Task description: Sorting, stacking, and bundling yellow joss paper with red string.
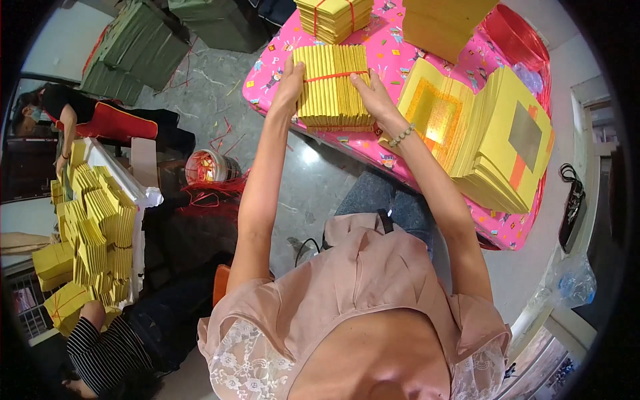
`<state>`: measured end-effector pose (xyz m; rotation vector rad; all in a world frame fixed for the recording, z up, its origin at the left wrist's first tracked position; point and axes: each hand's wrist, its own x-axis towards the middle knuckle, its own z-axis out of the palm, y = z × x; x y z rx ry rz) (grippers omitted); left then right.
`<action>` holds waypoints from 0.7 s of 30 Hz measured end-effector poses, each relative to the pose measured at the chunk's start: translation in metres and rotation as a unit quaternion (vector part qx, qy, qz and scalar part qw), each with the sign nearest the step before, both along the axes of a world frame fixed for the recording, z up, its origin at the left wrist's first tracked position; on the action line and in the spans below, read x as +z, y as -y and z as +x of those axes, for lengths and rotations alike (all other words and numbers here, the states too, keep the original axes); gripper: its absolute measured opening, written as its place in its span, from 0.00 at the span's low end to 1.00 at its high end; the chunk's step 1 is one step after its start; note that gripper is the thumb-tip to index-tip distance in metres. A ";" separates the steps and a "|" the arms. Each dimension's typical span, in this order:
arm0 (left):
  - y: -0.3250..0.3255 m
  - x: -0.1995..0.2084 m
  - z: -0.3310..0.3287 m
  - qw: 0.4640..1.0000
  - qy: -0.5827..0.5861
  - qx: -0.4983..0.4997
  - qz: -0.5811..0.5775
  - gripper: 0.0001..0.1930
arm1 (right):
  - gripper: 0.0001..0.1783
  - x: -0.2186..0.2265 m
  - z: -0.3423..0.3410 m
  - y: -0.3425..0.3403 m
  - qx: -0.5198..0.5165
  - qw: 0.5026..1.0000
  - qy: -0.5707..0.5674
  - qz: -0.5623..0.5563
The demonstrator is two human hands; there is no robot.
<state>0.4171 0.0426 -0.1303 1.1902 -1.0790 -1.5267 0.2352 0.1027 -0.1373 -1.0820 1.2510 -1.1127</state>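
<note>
A bundle of folded yellow paper [332, 97] lies at the near edge of the pink table, with a red string across it. My left hand [291, 81] presses along its left side, fingers mostly hidden behind it. From the right, my right hand [375, 97] grips the same bundle, its thumb near the string. A second tied yellow bundle [335, 19] rests farther back. Right of my right hand are loose yellow sheets with an orange and gold print [433, 119] and a thick yellow stack with a silvery square [503, 140].
The table has a pink patterned cover [267, 70]; a red basket [517, 37] stands at its far right. At left, two people work by a table heaped with yellow bundles [100, 220]. A bin [212, 167] with red strings and dark green wrapped stacks [137, 57] stand on the floor.
</note>
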 end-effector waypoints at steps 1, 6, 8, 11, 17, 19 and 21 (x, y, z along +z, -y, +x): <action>0.003 -0.006 0.000 1.000 -0.001 -0.001 -0.005 0.26 | 0.37 0.006 0.003 -0.004 -0.022 1.000 -0.012 0.005; 0.024 -0.048 0.011 0.990 0.081 -0.013 -0.116 0.28 | 0.33 -0.004 -0.001 -0.002 -0.029 0.999 -0.026 -0.021; 0.022 -0.050 0.007 0.990 0.092 -0.017 -0.109 0.28 | 0.33 -0.012 -0.005 -0.002 -0.031 0.999 -0.024 -0.019; 0.018 -0.038 0.007 0.989 0.109 -0.018 -0.099 0.28 | 0.33 -0.013 0.002 -0.008 -0.065 0.994 -0.068 -0.047; 0.016 -0.007 0.005 0.997 0.063 -0.044 0.008 0.32 | 0.35 0.007 0.003 -0.012 -0.055 0.998 -0.043 -0.001; 0.018 -0.002 0.008 0.994 0.071 -0.086 -0.001 0.32 | 0.37 0.007 0.005 -0.012 -0.044 0.999 -0.017 -0.005; 0.011 0.003 -0.001 0.994 0.065 -0.082 0.010 0.31 | 0.38 0.008 -0.001 -0.015 -0.047 0.999 0.002 -0.009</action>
